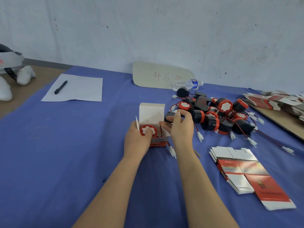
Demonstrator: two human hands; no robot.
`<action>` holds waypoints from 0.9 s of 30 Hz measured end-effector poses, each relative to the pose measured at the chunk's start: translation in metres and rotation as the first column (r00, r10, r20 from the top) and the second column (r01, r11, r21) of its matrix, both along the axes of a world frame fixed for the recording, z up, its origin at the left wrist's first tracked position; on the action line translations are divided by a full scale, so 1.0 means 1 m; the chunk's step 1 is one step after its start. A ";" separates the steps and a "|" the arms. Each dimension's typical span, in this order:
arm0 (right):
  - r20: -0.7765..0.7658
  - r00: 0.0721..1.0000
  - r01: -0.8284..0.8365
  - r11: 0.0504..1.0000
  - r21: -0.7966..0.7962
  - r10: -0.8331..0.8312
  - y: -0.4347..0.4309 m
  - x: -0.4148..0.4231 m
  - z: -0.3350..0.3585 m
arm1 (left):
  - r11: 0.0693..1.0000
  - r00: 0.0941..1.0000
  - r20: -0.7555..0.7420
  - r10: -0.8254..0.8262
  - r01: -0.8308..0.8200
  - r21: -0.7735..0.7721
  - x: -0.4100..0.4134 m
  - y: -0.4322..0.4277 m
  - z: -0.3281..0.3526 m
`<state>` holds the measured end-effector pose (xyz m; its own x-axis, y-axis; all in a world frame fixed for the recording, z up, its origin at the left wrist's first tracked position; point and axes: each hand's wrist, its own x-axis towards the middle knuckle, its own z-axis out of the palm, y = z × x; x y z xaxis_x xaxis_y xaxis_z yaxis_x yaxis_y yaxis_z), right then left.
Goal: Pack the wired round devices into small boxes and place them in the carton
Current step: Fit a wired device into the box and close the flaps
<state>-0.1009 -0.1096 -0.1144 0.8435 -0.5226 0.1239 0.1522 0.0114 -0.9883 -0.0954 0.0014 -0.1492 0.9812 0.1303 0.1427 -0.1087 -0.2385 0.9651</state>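
We look down at a table covered with a blue cloth (pixel 82 145). Near its middle stands a small box (pixel 158 143), red and white, with its lid flap raised and its top open. Every place below is given relative to this box.

Inside the box sits a round device (pixel 144 131) with a red rim and a white face pointing up. Its wire runs out at the box's lower right corner and ends in a white plug (pixel 171 150) lying on the cloth.

The left hand (pixel 138 142) grips the box from its left side, fingers curled round it and the thumb pressing on the device's face. The right hand (pixel 181 127) is at the box's right edge, fingers bent, pinching a black piece (pixel 168 116) just above the side flap.

To the right of the box, close by, lies a pile of devices (pixel 218 116), black and red, with tangled wires and white plugs. Nearer to us and to the right is a stack of flat boxes (pixel 238 171). Far right, more flat boxes (pixel 279 101) are heaped on a brown board.

Behind the box, a cardboard sign (pixel 162 75) marked "46" leans on the wall, with a water bottle (pixel 187 84) lying on its side before it. Far left and behind the box, a black pen (pixel 60 87) rests on a sheet of paper (pixel 79 91). To the left lies a rubber band (pixel 38 132).
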 end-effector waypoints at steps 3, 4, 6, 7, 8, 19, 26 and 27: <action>0.028 0.999 -0.019 1.000 0.007 0.018 0.002 0.000 -0.001 | 1.000 1.000 -0.001 0.008 -0.008 0.004 0.000 0.000 0.000; 0.023 0.999 -0.036 0.999 -0.008 0.036 0.003 -0.001 -0.002 | 1.000 1.000 0.002 0.010 -0.010 0.005 -0.001 0.000 0.000; 0.011 0.998 -0.066 0.994 -0.086 0.067 0.003 -0.003 -0.003 | 1.000 1.000 0.010 0.009 -0.009 0.007 -0.001 0.000 0.000; -0.001 0.998 -0.062 0.982 -0.180 0.063 0.002 -0.004 -0.004 | 1.000 1.000 0.011 0.009 -0.009 0.010 -0.002 0.000 0.000; -0.013 0.999 -0.049 0.953 -0.300 0.048 0.001 -0.005 -0.004 | 1.000 1.000 0.010 0.008 -0.008 0.013 -0.002 0.000 0.000; -0.061 0.996 -0.009 0.651 -0.759 -0.058 -0.018 -0.012 0.003 | 0.999 1.000 0.011 0.015 -0.015 0.041 0.001 0.000 -0.001; -0.231 0.973 -0.192 0.542 -0.818 -0.005 -0.015 -0.014 0.008 | 0.999 1.000 0.028 0.010 -0.011 0.046 0.000 -0.001 -0.001; -0.245 0.969 -0.206 0.525 -0.825 -0.004 -0.015 -0.014 0.009 | 0.999 1.000 0.028 0.011 -0.012 0.052 0.000 -0.001 -0.001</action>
